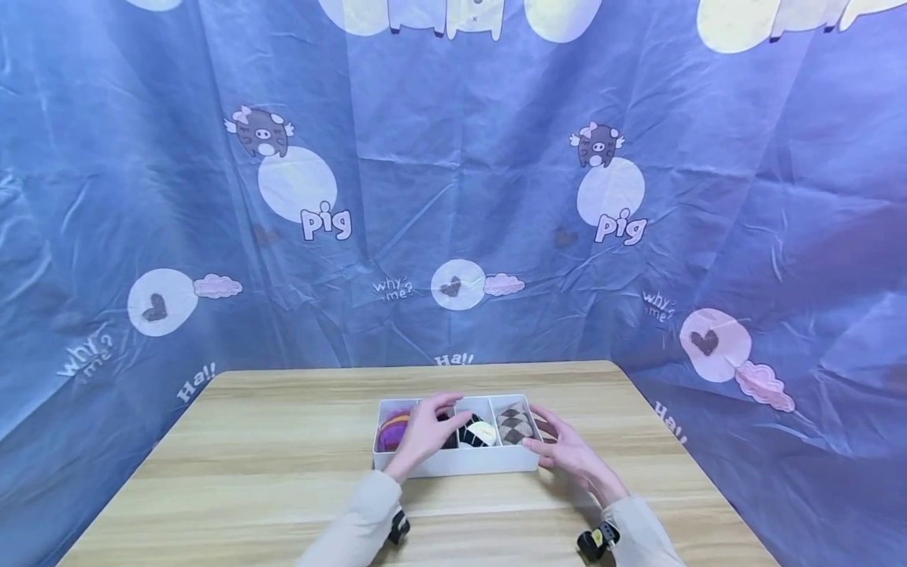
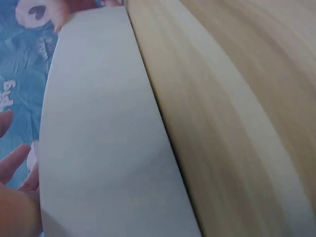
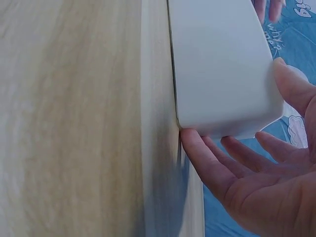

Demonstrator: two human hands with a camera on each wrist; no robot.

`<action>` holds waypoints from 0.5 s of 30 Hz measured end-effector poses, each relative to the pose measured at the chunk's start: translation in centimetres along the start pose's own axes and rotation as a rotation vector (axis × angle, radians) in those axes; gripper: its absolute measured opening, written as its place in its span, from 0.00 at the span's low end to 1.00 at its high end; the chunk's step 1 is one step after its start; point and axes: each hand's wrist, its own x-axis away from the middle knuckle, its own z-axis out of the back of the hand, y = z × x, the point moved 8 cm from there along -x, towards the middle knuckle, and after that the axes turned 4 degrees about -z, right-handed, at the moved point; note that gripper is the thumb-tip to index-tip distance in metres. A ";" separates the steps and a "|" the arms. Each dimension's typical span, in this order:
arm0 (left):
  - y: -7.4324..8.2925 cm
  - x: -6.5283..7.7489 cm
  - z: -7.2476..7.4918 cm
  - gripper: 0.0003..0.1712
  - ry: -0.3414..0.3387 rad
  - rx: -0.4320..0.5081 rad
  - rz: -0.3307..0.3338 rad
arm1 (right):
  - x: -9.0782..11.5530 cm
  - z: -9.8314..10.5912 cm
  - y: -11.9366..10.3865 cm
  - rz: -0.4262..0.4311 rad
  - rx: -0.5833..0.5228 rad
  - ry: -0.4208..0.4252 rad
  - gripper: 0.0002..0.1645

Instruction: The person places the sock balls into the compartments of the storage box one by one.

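A white divided box (image 1: 468,462) stands on the table, with soft rolled items that look like socks in its compartments. From left to right lie a purple one with an orange stripe (image 1: 392,431), a dark one mostly covered by my left hand, a black-and-white one (image 1: 478,432) and a brown-grey argyle one (image 1: 513,425). My left hand (image 1: 425,429) hovers over the second compartment, fingers loosely bent; no held item shows. At the box's right end my right hand (image 1: 564,450) grips the wall, thumb over the rim, fingers (image 3: 210,163) against the outside.
The wooden table (image 1: 241,465) extends on both sides of the box. Behind and beside it hangs a blue cloth (image 1: 397,197) printed with pigs and clouds. A small black device (image 1: 598,542) is strapped at the right wrist.
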 end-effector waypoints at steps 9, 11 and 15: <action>-1.1 0.6 4.9 0.25 0.058 -0.069 -0.011 | -0.1 -0.1 0.0 0.005 -0.012 -0.003 0.50; -1.3 0.8 5.7 0.25 0.068 -0.071 -0.013 | -0.1 -0.1 -0.1 0.009 -0.008 -0.002 0.50; -2.0 1.2 7.1 0.24 0.088 -0.075 -0.008 | 0.0 -0.2 -0.2 0.003 0.000 -0.004 0.51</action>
